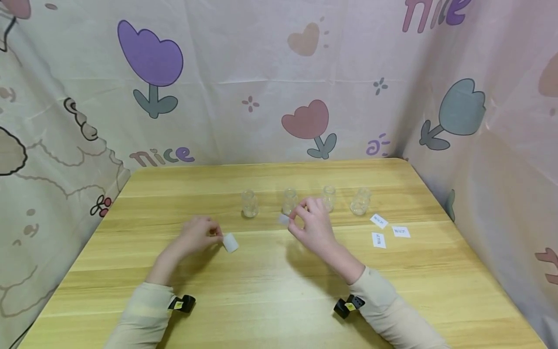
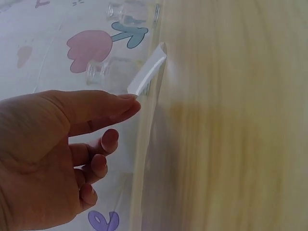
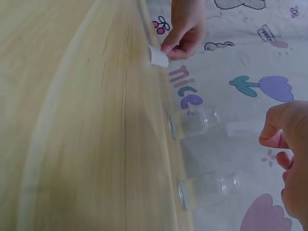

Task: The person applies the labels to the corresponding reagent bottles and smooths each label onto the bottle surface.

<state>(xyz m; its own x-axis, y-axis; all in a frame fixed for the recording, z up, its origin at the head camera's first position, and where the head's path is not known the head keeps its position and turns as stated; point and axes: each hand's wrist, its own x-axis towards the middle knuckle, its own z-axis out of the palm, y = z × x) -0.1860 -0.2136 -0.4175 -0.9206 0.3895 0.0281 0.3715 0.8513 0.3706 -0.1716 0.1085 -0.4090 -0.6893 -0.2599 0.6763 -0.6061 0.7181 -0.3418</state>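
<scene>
My left hand (image 1: 198, 234) pinches a white slip (image 1: 230, 243) by one end, in front of and left of the glass jars (image 1: 250, 206), while my right hand (image 1: 312, 224) pinches a see-through strip (image 1: 284, 219) before the second jar from the left; whether they touch I can't tell. To handle the strip well, I'd grip only its very edge, keep it flat and level, and let no corner fold over. On both hands thumb and forefinger are closed together on their piece; the left's other fingers are loosely bent, clear of the slip. The four jars stand in a row, three printed slips (image 1: 378, 240) lie on the table (image 1: 261, 291) to the right, and patterned cloth (image 1: 240, 58) hangs behind.
</scene>
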